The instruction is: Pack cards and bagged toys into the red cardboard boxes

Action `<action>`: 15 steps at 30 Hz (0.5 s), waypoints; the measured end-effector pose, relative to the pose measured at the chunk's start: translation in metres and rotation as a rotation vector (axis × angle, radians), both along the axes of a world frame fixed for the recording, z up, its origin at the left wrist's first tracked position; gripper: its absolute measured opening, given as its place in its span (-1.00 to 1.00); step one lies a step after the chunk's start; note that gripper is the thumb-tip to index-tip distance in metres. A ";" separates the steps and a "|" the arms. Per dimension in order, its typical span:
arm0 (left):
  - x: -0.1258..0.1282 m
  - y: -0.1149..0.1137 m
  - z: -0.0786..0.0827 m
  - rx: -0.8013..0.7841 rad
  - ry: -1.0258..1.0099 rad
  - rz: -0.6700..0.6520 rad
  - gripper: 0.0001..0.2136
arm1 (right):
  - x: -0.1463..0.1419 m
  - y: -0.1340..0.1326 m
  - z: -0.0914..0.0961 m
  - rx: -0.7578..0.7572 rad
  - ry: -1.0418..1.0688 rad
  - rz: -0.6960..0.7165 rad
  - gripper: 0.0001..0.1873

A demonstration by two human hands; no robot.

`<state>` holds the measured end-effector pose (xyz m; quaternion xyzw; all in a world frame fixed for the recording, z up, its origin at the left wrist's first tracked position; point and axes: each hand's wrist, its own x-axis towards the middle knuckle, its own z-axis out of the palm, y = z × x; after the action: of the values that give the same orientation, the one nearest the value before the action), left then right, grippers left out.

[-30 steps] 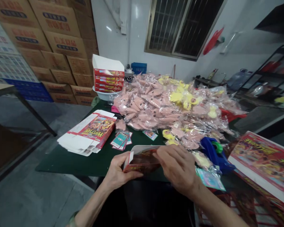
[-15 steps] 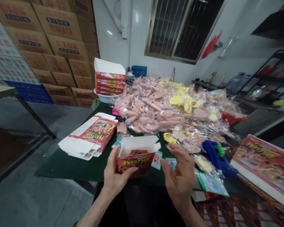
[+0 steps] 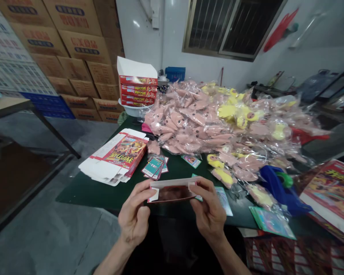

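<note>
A small red cardboard box is held at the near edge of the green-topped table, its opening tipped toward me. My left hand grips its left end, fingers on a white side flap. At the other end, my right hand has its fingers on the right flap. The box's inside is dark, and I cannot make out what lies in it. Just beyond are a few teal trading cards and another card. Left of them lies a stack of flattened red-and-white cartons.
A big heap of bagged pink and yellow plush toys fills the table's back. A blue tape dispenser and stacked cards are at right. Filled red boxes stand in a white basin. Brown cartons are piled behind.
My right hand has moved from beside the box onto its right end. The box is now tilted with its opening toward me, and my view has shifted slightly.
</note>
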<state>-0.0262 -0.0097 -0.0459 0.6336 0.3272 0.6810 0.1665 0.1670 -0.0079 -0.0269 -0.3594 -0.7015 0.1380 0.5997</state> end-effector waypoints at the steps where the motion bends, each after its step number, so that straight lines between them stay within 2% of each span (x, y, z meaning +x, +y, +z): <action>1: 0.000 -0.001 0.004 -0.032 -0.019 -0.007 -0.75 | 0.001 0.000 0.004 -0.012 -0.007 -0.011 -0.63; 4: 0.000 0.002 0.017 -0.152 -0.094 -0.086 -0.84 | 0.003 0.000 0.016 -0.078 -0.020 0.007 -0.71; 6: 0.001 0.006 0.025 -0.271 -0.236 -0.176 -0.87 | 0.005 0.003 0.023 -0.152 0.034 0.035 -0.72; 9: 0.003 0.014 0.037 -0.409 -0.404 -0.288 -0.73 | 0.008 0.009 0.028 -0.258 0.064 0.067 -0.62; 13: 0.008 0.022 0.049 -0.371 -0.347 -0.308 -0.92 | 0.011 0.015 0.030 -0.183 0.001 0.121 -0.76; 15: 0.011 0.024 0.049 -0.320 -0.367 -0.269 -0.88 | 0.013 0.014 0.031 -0.133 -0.007 0.123 -0.74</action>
<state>-0.0148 0.0142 0.0034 0.5030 0.3077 0.6958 0.4100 0.1801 0.0063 0.0042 -0.3551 -0.7135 0.2196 0.5626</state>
